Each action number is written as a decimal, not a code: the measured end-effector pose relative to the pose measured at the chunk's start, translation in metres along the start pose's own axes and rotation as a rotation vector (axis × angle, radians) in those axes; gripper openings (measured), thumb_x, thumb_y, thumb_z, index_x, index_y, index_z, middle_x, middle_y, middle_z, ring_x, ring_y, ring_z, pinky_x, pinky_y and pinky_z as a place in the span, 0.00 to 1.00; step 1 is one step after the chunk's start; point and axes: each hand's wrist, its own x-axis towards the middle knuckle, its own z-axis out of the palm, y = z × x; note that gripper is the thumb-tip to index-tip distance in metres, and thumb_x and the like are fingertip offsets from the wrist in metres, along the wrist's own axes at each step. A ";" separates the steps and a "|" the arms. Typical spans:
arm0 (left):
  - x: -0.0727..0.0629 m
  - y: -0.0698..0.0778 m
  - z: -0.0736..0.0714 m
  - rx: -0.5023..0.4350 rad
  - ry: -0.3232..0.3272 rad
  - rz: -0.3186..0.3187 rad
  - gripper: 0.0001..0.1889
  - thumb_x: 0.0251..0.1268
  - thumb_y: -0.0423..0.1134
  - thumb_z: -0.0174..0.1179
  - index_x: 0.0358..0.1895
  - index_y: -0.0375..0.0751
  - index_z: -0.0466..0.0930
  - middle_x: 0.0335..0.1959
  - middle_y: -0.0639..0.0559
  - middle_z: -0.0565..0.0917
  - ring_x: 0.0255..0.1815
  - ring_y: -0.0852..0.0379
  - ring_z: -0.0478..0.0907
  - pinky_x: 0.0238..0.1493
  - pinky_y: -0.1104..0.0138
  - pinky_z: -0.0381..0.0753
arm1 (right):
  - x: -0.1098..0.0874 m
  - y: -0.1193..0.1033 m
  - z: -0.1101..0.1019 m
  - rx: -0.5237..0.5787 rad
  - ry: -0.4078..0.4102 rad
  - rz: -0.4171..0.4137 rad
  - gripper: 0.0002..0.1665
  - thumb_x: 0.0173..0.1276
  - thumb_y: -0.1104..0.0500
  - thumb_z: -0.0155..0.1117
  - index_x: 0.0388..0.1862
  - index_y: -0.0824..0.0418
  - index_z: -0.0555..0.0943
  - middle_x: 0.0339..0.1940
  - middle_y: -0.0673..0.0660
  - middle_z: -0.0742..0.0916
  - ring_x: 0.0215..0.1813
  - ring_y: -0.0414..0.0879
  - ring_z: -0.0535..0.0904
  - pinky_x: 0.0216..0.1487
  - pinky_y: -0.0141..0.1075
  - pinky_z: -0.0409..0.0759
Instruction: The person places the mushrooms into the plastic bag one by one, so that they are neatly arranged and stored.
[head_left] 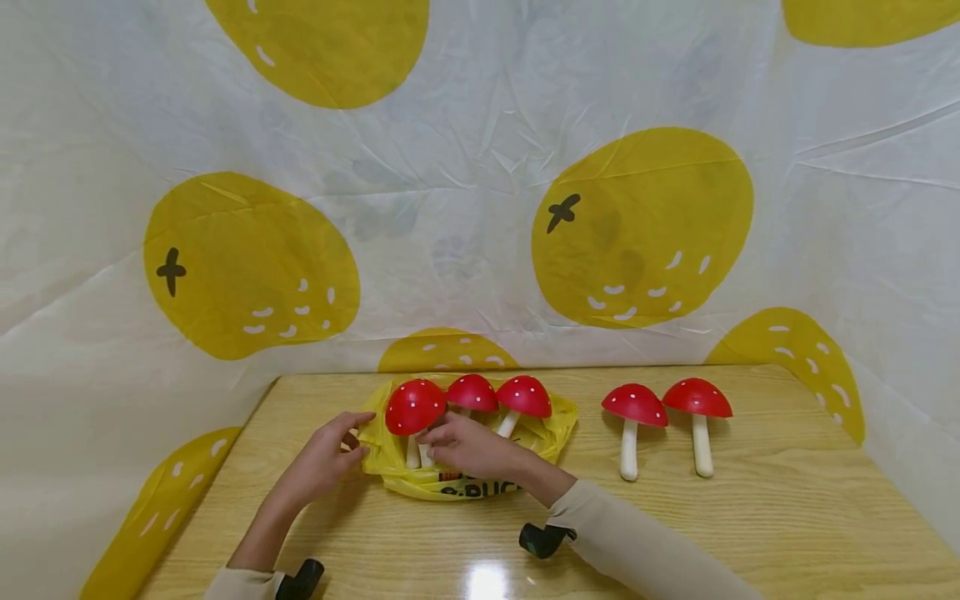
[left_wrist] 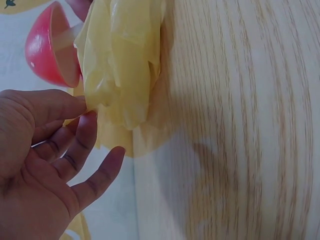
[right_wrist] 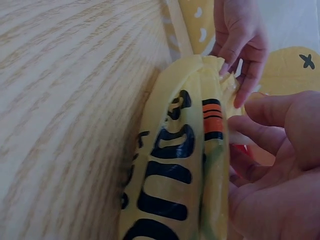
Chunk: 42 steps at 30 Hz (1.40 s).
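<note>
Three red mushrooms (head_left: 416, 407) are on the yellow bag (head_left: 564, 419) already; two other mushrooms (head_left: 633, 406) lie right of it. The left hand (head_left: 326, 458) pinches its edge. I can't tell what the right hand (head_left: 478, 447) grips.

Below the right grip (head_left: 472, 446) lies a wood-grain worktop (head_left: 787, 483), a glare spot (head_left: 486, 582) nearer the camera; beyond the grip hangs a creased white sheet (head_left: 450, 275) printed with yellow fruits (head_left: 652, 233).

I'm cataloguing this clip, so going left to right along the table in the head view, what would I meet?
Left grip → leftmost red-capped mushroom → second mushroom → third mushroom → fourth mushroom → rightmost mushroom
</note>
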 end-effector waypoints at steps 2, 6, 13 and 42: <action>0.000 0.000 -0.001 0.000 0.000 0.007 0.28 0.65 0.23 0.63 0.69 0.33 0.73 0.61 0.39 0.77 0.43 0.52 0.78 0.36 0.70 0.81 | 0.000 0.001 0.001 0.004 -0.003 0.002 0.18 0.76 0.62 0.60 0.60 0.66 0.84 0.66 0.57 0.77 0.62 0.48 0.73 0.54 0.34 0.76; -0.001 0.001 -0.002 0.005 0.003 0.036 0.27 0.65 0.23 0.63 0.68 0.31 0.73 0.60 0.38 0.78 0.42 0.53 0.78 0.37 0.70 0.81 | 0.000 0.002 0.001 -0.003 0.007 -0.011 0.18 0.75 0.63 0.58 0.61 0.66 0.83 0.67 0.58 0.77 0.64 0.50 0.73 0.54 0.34 0.77; 0.000 0.003 -0.004 0.006 0.008 0.046 0.27 0.65 0.23 0.64 0.68 0.32 0.73 0.57 0.39 0.79 0.42 0.53 0.78 0.38 0.70 0.82 | 0.000 0.006 -0.002 -0.003 0.034 -0.048 0.19 0.76 0.64 0.57 0.62 0.64 0.83 0.65 0.55 0.79 0.65 0.47 0.73 0.57 0.33 0.76; -0.003 -0.003 -0.001 0.022 -0.002 0.086 0.26 0.67 0.24 0.63 0.68 0.31 0.73 0.59 0.38 0.78 0.41 0.55 0.78 0.37 0.68 0.81 | -0.009 0.012 -0.010 -0.074 0.055 0.030 0.19 0.74 0.61 0.63 0.62 0.61 0.84 0.54 0.52 0.80 0.48 0.44 0.71 0.44 0.32 0.75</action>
